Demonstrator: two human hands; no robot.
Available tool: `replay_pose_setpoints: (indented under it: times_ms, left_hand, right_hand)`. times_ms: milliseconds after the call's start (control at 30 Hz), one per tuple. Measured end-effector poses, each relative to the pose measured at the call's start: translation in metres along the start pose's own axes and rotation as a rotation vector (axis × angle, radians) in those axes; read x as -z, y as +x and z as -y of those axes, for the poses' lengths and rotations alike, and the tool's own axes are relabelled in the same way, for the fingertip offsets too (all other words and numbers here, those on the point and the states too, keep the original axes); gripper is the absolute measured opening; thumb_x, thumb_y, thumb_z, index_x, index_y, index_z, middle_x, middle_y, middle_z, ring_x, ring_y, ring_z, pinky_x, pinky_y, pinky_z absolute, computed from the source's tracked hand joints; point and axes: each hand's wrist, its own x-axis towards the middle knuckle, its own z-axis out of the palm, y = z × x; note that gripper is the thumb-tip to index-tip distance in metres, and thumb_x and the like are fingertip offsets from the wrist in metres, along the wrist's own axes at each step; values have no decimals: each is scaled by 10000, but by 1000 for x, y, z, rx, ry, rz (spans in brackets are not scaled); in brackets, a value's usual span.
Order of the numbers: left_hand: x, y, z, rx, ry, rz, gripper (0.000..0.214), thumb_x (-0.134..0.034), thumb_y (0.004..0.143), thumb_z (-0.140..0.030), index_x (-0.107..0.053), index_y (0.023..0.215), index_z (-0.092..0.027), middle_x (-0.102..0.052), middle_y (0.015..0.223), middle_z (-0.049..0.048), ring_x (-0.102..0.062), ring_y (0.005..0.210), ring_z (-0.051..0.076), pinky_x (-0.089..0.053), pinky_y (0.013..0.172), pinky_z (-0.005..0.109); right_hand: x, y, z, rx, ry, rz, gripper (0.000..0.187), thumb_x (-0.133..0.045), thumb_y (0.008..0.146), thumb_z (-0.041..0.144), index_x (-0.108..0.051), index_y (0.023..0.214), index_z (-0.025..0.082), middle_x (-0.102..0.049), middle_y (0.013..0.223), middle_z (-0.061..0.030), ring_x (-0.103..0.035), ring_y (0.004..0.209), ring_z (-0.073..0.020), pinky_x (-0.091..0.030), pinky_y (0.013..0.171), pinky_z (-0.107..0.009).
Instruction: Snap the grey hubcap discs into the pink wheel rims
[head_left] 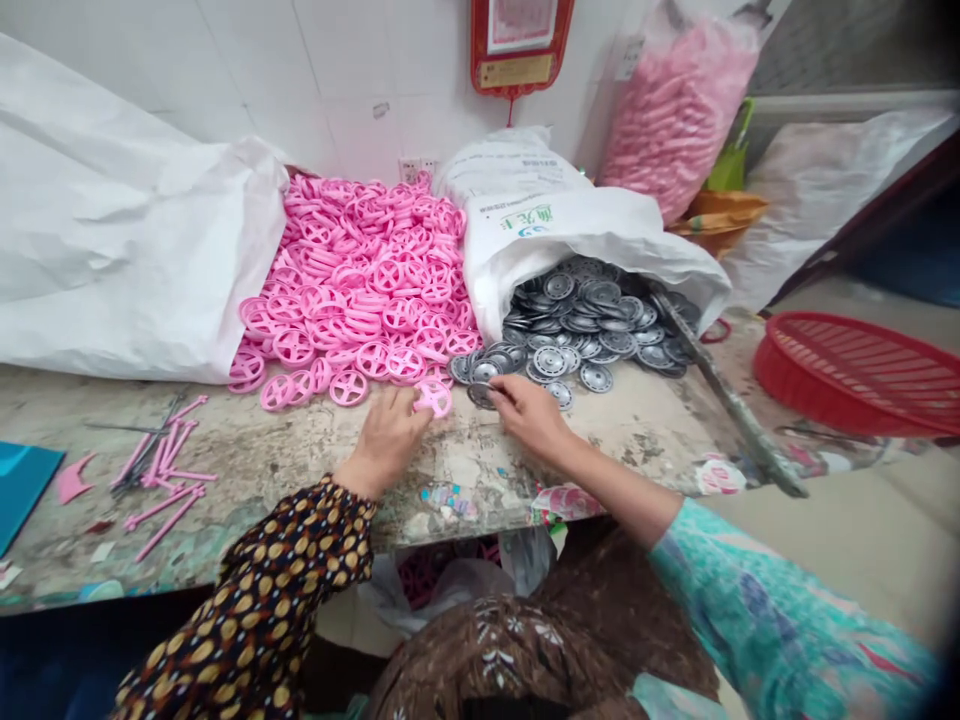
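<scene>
My left hand [388,435] is closed on the edge of a pink plastic spoked wheel [435,398], at the front of a large heap of pink wheels [367,270]. Close to its right, my right hand [531,412] pinches a grey plastic disc [480,396] between thumb and fingers. That disc is dark on the side I see and is held low over the tabletop. Behind it, many silver-grey hubcap-like discs [592,310] spill from the mouth of a white woven sack [570,215]. The two held parts are apart.
Pink and grey rods [165,460] lie at the left near a blue flat piece [26,490]. A long worn bar [727,400] slants across the right side by a red basket [862,375]. White sacking [127,220] borders the pink heap. An open bag [450,590] hangs below the table edge.
</scene>
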Motion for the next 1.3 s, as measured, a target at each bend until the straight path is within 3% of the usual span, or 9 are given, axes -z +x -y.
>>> replay_pose_setpoints:
  times_ms: [133, 267, 367, 533, 700, 833, 1067, 1200, 1300]
  left_hand:
    - [3, -33, -13, 37, -201, 102, 189, -510, 848, -234, -634, 988, -212, -539, 1044, 99, -479, 964, 237, -408, 812, 364]
    - [-8, -42, -17, 350, -376, 129, 391, -630, 759, -358, -560, 1093, -166, -538, 997, 84, -490, 954, 240, -414, 838, 373]
    - [-11, -36, -16, 472, -406, 177, 522, -678, 693, -455, -571, 1129, -189, -529, 987, 78, -488, 969, 259, -400, 855, 384]
    - [-9, -27, -18, 501, -498, 216, 486, -735, 623, -410, -601, 1034, -189, -544, 956, 66, -505, 953, 256, -394, 837, 374]
    - [-13, -31, -23, 554, -923, 188, 436, -692, 644, -250, -527, 1042, -183, -609, 810, -7, -552, 723, 162, -426, 681, 283]
    - [-15, -33, -25, 523, -1187, 155, 235, -613, 688, -190, -604, 923, -173, -640, 827, 5, -576, 789, 155, -438, 741, 272]
    - [-14, -27, -27, 586, -1199, 116, 189, -610, 670, -183, -617, 859, -166, -631, 782, -2, -564, 769, 152, -435, 734, 273]
    - [3, -37, -28, 526, -1359, 401, 195, -654, 603, -147, -598, 790, -150, -612, 708, -14, -555, 693, 136, -431, 672, 255]
    - [16, -53, -35, 530, -1457, 574, 199, -675, 616, -164, -589, 794, -147, -603, 699, -16, -544, 663, 121, -425, 621, 235]
  right_hand:
    - [-29, 9, 17, -238, 466, 41, 206, -538, 834, 285, -585, 1002, 175, -585, 695, 24, -556, 644, -142, -416, 613, -251]
    - [-51, 4, 35, -174, 246, 155, 147, -589, 799, 250, -652, 916, 186, -598, 795, -10, -545, 746, -148, -400, 705, -264]
    - [-52, -3, 42, -93, 55, 194, 193, -548, 848, 285, -674, 957, 187, -577, 899, -56, -532, 866, -166, -381, 772, -273]
    - [-45, 1, 42, -121, 97, 280, 242, -588, 801, 226, -627, 1032, 166, -599, 915, -47, -533, 824, -149, -382, 751, -260]
    - [-40, 0, 38, -111, 373, 373, 181, -639, 732, 227, -622, 898, 157, -611, 800, 2, -532, 714, -130, -383, 661, -236]
    - [-38, -13, 39, -86, 407, 310, 115, -593, 751, 211, -593, 862, 179, -609, 771, 20, -530, 714, -130, -371, 647, -229]
    - [-45, -18, 39, -169, 405, 198, 96, -583, 751, 201, -599, 845, 194, -625, 766, 29, -533, 720, -128, -379, 649, -221]
    - [-35, -40, 44, -152, 487, 383, 119, -619, 726, 197, -611, 844, 183, -624, 736, 32, -531, 685, -118, -376, 608, -206]
    - [-30, -65, 53, -173, 547, 422, 110, -605, 729, 170, -592, 837, 184, -619, 732, 28, -529, 679, -117, -377, 599, -208]
